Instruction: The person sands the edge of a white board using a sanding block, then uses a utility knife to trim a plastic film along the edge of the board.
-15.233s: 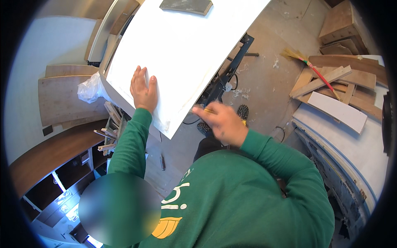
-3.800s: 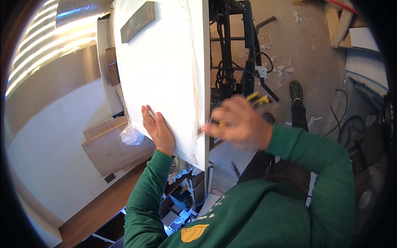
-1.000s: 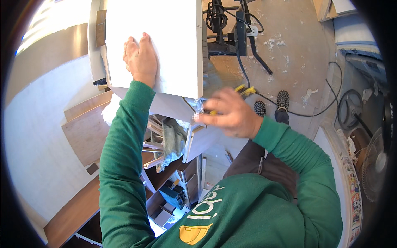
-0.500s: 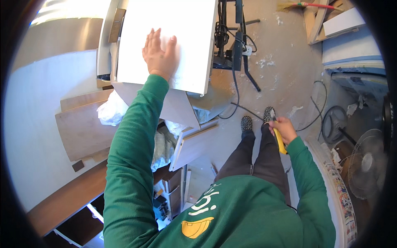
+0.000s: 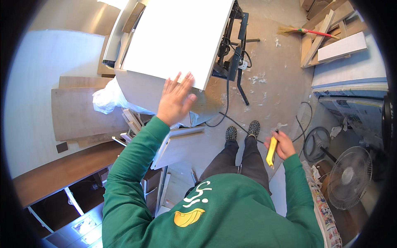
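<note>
The white panel (image 5: 178, 41) lies ahead and to the left of me, its long axis running away, leaning slightly rightward. My left hand (image 5: 177, 100), open with thumb apart, is nearer, over its near edge, contact unclear. Well apart, my right hand (image 5: 285, 145) grips a yellow utility knife (image 5: 271, 153). Beyond my 2 patterned shoes (image 5: 253, 129), white scraps (image 5: 258, 78) litter the floor (image 5: 285, 82); a pedestal fan (image 5: 349, 177) is at right.
</note>
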Demonstrator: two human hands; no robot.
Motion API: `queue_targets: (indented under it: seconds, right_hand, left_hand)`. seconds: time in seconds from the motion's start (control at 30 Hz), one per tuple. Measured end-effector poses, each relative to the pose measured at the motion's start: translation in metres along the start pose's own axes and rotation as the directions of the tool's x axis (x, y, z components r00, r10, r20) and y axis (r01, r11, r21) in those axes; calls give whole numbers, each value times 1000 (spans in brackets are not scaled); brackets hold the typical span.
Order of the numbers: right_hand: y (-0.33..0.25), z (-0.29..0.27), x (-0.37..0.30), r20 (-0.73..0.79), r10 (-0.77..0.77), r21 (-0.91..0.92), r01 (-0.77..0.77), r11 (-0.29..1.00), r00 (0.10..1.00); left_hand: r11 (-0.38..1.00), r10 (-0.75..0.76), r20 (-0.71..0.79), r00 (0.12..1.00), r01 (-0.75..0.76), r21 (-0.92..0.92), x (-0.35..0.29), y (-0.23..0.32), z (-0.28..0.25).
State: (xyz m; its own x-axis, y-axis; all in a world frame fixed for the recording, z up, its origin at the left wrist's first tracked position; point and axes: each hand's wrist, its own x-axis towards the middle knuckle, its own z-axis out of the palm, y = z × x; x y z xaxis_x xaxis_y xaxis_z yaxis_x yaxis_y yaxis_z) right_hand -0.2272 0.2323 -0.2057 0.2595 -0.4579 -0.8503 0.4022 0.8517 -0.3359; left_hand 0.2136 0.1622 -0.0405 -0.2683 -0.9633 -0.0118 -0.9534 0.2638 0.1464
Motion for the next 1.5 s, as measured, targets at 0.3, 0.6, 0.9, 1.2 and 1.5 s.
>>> queue_targets:
  seconds: [0.3, 0.6, 0.9, 1.2, 1.5]
  right_hand:
    - [-87, 231, 42, 605, -636, -491, 853, 176, 479]
    - [-135, 275, 57, 693, -658, -601, 740, -302, 295]
    - [-117, 274, 47, 750, -570, -594, 722, -357, 335]
    - [-28, 247, 1, 918, -290, -379, 820, -429, 272]
    - [-140, 279, 63, 717, -657, -540, 782, -309, 236]
  left_hand:
    - [832, -537, -337, 773, 421, -361, 97, -102, 17]
    - [778, -626, -181, 758, 591, -212, 104, -84, 23]
    - [789, -613, -221, 758, 571, -228, 103, -91, 29]
    - [792, -609, -210, 765, 576, -201, 103, -92, 29]
    - [784, -619, -191, 762, 586, -204, 105, -85, 25]
